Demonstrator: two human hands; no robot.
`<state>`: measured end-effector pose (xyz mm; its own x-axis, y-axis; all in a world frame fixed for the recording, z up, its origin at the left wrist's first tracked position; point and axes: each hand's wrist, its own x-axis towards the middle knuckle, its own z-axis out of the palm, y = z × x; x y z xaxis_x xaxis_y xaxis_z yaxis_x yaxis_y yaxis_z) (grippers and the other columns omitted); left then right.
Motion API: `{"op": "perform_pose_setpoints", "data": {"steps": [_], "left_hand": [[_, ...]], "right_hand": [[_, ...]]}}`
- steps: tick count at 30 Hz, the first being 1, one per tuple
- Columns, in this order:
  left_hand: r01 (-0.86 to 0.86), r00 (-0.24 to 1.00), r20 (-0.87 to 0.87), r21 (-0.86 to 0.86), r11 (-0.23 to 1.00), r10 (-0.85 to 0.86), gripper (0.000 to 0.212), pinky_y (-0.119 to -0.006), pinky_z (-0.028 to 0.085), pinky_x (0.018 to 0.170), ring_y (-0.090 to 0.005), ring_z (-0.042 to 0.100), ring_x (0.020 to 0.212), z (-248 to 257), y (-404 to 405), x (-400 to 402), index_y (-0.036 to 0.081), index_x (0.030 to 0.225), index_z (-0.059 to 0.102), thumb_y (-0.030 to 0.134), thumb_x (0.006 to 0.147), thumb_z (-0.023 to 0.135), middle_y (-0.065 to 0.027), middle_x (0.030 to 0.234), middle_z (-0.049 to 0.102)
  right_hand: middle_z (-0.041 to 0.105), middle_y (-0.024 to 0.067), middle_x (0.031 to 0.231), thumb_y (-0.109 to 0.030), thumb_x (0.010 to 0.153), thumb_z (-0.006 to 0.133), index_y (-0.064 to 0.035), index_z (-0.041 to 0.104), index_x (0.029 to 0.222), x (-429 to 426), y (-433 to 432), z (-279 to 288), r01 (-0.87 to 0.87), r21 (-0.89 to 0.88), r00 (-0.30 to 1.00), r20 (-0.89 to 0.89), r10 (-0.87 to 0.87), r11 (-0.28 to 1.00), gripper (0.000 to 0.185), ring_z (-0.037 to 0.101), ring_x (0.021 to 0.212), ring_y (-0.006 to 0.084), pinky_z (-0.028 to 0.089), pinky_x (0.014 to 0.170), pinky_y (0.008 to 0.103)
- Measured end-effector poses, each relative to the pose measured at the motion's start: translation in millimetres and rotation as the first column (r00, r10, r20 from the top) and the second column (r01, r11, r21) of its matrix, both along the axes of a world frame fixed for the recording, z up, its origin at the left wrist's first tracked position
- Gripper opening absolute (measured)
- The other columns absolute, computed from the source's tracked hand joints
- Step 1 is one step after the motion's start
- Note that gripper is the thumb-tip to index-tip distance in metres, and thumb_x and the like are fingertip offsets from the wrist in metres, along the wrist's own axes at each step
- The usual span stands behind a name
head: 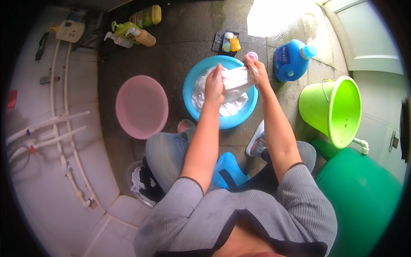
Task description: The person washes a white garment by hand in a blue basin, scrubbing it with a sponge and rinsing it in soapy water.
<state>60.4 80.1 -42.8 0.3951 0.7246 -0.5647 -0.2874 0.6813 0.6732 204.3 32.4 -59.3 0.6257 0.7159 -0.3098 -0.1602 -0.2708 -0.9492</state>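
Observation:
A piece of white wet cloth (237,78) stretches between my two hands above a blue plastic basin (237,121). My left hand (214,84) grips the cloth over the basin's middle, its fingers partly hidden by the fabric. At the upper right rim, my right hand (257,72) clutches the other end, with suds on its fingers. The rest of the white fabric (200,93) lies bunched in the basin. A small pink round cap (252,55) shows just beyond my right hand; whether it touches the basin is hard to tell.
To the left stands a pink basin (142,107). Beyond the blue one is a soap box (226,43) with soap bars. Rightward are a blue detergent jug (290,61), a lime-green bucket (316,106) and a large green barrel (359,189). Pump bottles (131,35) stand far left.

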Motion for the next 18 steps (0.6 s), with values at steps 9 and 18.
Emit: {"op": "perform_pose_setpoints", "data": {"steps": [9,18], "left_hand": [[0.538,0.831,-0.099,0.396,0.744,-0.548,0.022,-0.016,0.031,0.044,-0.0010,0.043,0.050,96,-1,-65,0.008,0.088,0.061,0.030,0.084,0.064,0.0043,0.066,0.054],[0.504,0.792,0.007,0.559,0.659,-0.611,0.020,-0.024,0.050,0.059,-0.0047,0.051,0.066,142,-9,-109,0.006,0.088,0.059,0.025,0.091,0.054,0.0029,0.076,0.054]], "right_hand": [[0.059,-0.0006,0.070,-0.031,0.078,0.070,-0.0078,0.060,0.068,-21,-63,136,-0.402,0.010,0.855,-0.354,0.379,0.916,0.027,0.053,0.060,0.0081,0.043,0.056,0.0227],[0.057,0.0067,0.092,-0.008,0.077,0.066,-0.0056,0.053,0.098,-52,-92,175,-0.297,0.345,0.863,-0.302,0.405,0.891,0.025,0.057,0.086,0.0179,0.049,0.078,0.0319]]}}
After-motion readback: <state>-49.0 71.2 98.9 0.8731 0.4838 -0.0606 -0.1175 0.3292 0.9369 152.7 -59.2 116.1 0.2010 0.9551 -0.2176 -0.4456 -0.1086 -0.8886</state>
